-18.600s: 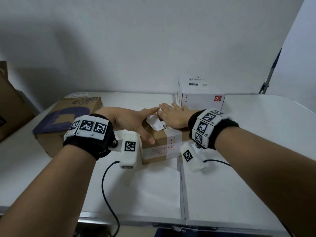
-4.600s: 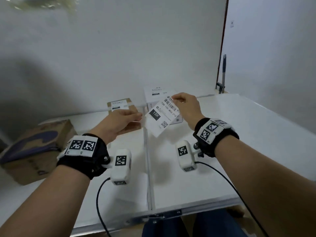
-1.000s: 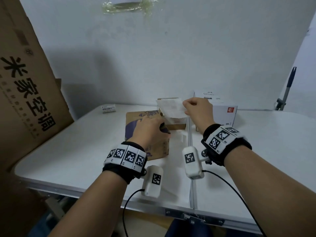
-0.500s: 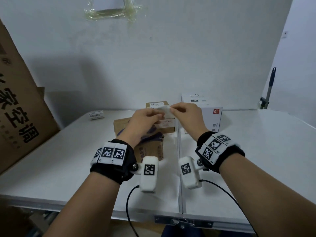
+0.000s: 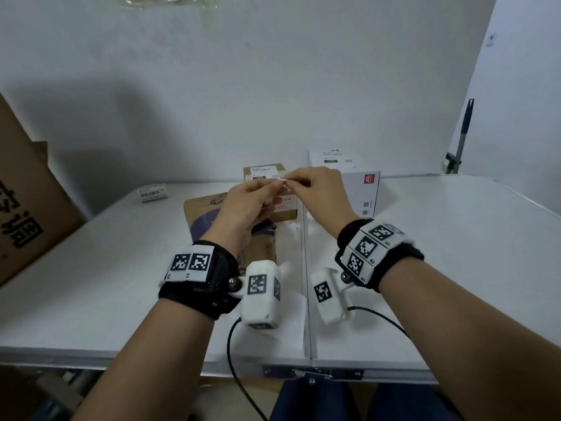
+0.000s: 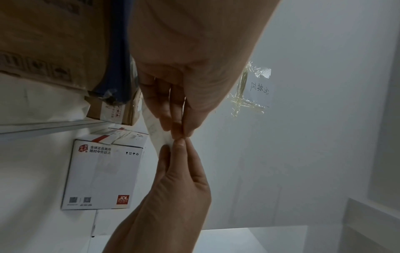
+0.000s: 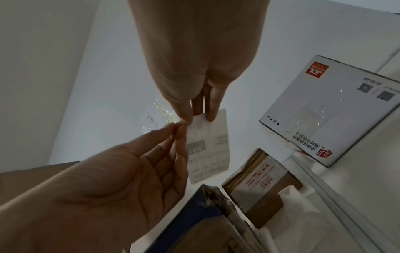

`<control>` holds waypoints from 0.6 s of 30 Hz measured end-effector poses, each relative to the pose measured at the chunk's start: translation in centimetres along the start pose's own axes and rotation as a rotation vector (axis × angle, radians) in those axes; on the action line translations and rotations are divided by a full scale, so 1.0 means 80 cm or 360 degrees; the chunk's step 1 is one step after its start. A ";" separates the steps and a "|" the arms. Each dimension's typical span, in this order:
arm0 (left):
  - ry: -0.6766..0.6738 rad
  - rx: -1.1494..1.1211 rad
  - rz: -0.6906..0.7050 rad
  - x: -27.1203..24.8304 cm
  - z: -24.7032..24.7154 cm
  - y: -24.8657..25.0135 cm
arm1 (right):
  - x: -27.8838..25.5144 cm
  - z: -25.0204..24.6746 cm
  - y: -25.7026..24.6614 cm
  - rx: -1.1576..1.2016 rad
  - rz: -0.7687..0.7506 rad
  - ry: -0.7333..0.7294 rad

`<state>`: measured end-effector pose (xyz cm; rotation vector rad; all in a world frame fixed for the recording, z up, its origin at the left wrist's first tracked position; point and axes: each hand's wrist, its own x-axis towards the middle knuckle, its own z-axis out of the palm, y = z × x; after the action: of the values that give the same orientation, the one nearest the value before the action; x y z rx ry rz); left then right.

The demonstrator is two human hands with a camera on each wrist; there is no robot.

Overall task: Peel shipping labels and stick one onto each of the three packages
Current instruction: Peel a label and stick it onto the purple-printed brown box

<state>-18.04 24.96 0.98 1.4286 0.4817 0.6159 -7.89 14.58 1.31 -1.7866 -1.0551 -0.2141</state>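
While both hands meet above the table (image 5: pixel 455 253), the label (image 7: pixel 207 145) hangs between them, print side away from the right wrist view. Left hand (image 5: pixel 243 208): thumb and forefinger pinching a top corner. Right hand (image 5: pixel 321 192): fingertips pinching the same top edge. Below: big brown box with purple print (image 5: pixel 200 217), near left; small brown box (image 5: pixel 273 174), far, labelled on top; white box (image 5: pixel 361 183), far right, labelled on top

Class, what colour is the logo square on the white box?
Red, on the white box; the left wrist view shows it best.
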 end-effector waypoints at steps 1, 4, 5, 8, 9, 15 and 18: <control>0.0007 -0.0004 0.0004 0.000 0.001 0.000 | 0.000 0.000 0.000 -0.0008 -0.0006 0.0001; 0.0007 -0.0024 0.0023 -0.001 0.001 0.001 | -0.001 0.002 0.002 -0.0012 0.0004 -0.0001; 0.0004 -0.0033 0.0031 -0.001 0.002 0.001 | -0.001 0.002 0.002 -0.0011 -0.0001 0.0000; 0.0012 -0.0030 0.0048 -0.001 0.002 0.003 | -0.002 -0.001 0.000 -0.0001 -0.0018 -0.0015; 0.0021 -0.0019 0.0051 -0.001 0.002 0.003 | -0.001 -0.001 0.000 0.0001 -0.0018 -0.0028; 0.0064 0.0072 0.0080 0.001 0.003 0.005 | -0.001 -0.007 -0.001 0.0088 0.0049 -0.0122; 0.0070 0.0164 0.0107 -0.001 0.005 0.008 | 0.001 -0.011 -0.002 0.0215 0.0112 -0.0097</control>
<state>-17.92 24.65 1.67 1.5363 0.5075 0.6861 -7.66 13.92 1.85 -1.7136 -1.0236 -0.0442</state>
